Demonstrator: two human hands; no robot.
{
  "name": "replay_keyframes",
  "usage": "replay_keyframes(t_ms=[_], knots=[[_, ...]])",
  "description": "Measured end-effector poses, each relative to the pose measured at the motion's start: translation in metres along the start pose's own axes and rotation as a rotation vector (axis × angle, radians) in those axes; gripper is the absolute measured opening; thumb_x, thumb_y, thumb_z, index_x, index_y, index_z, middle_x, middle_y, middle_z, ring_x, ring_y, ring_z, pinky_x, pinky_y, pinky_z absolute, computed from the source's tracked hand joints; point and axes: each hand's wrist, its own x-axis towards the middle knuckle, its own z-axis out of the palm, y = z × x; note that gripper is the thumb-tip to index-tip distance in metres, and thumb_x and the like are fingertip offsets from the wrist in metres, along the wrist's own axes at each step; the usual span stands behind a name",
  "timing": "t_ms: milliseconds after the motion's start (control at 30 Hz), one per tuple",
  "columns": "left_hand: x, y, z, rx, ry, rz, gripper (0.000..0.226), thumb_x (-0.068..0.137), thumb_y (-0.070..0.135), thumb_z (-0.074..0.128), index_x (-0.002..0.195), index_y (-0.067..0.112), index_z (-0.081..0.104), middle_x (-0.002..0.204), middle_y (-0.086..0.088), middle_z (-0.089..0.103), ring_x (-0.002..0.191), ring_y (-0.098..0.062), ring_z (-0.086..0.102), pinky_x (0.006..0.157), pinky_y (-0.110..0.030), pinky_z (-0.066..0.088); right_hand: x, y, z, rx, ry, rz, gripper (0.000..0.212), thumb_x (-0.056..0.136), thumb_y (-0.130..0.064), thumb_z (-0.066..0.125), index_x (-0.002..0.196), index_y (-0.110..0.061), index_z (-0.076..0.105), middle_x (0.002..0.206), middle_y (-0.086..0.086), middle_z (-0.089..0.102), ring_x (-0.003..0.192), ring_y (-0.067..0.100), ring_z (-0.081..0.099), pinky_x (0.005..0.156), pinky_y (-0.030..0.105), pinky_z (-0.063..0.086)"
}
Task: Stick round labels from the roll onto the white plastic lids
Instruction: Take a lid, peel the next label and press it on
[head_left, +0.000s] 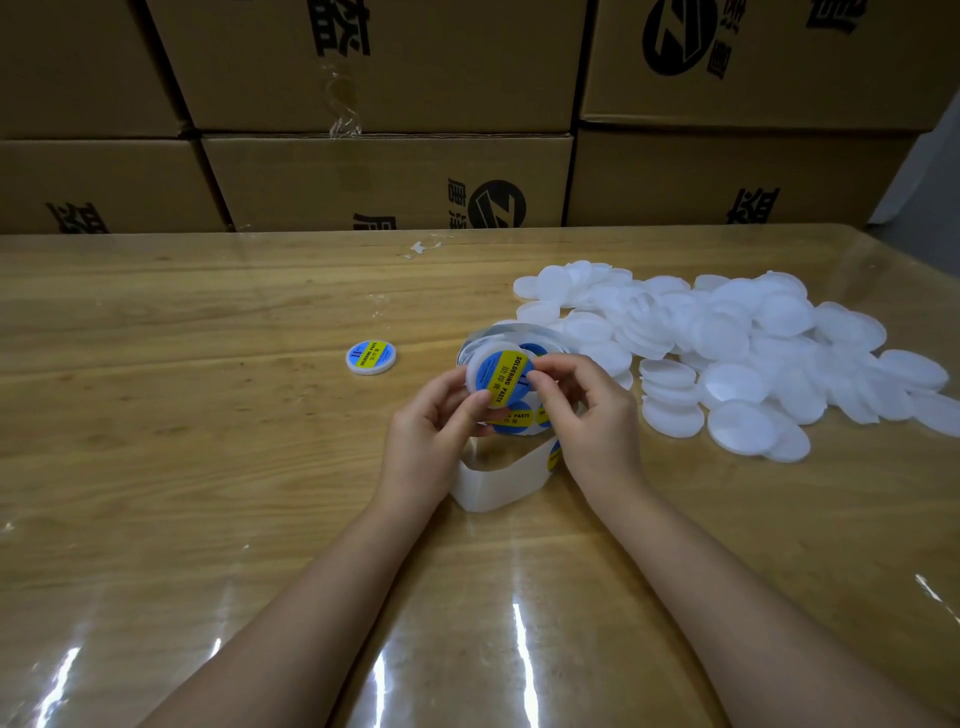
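Now the left hand (431, 415) pinches a lid (474, 370) by its rim while the right hand's (592, 415) curled fingers (551, 375) pinch a label (503, 378) onto it, just above the roll (493, 486), with the pile of lids (727, 343) right of them.

Left hand (436, 421) and right hand (592, 410) are showing bare, fingers slim, nails short and plain where visible. Left forearm (311, 597) and right forearm (727, 597) are showing bare from the wrists to the lower frame edge. Clothing beyond that is lying out of frame; cannot tell what is being worn.
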Motion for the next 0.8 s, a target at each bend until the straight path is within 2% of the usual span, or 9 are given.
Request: replay_keyframes(t_ms=[300,600,800], knots=[[-0.0002,-0.0007,0.0,0.022,0.001,0.009,0.024,0.09,0.001,0.056,0.104,0.019,0.061,0.083,0.008,0.074,0.076,-0.009,0.071,0.064,-0.02,0.054,0.0005,-0.0001,-0.0001,-0.038,0.002,-0.01,0.008,0.086,-0.007,0.066,0.093,-0.009,0.069,0.079,0.004,0.066,0.069,0.015,0.054,0.062,0.025,0.046],[-0.0009,-0.0018,0.0001,0.038,0.006,0.007,0.023,0.09,0.0,0.056,0.108,0.011,0.06,0.088,0.007,0.072,0.075,-0.006,0.07,0.063,-0.018,0.053,0.0009,-0.0011,0.0,-0.07,0.01,-0.014,0.009,0.085,-0.007,0.067,0.093,-0.008,0.069,0.075,0.005,0.065,0.067,0.015,0.052,0.061,0.024,0.045],[-0.0023,-0.0005,0.0016,0.071,0.019,0.034,0.025,0.088,0.001,0.058,0.104,0.02,0.061,0.09,0.006,0.071,0.077,-0.006,0.069,0.064,-0.017,0.053,0.0009,0.0003,0.0001,-0.1,0.02,-0.03,0.009,0.085,-0.008,0.068,0.094,-0.009,0.069,0.073,0.003,0.064,0.065,0.014,0.053,0.06,0.021,0.045]])
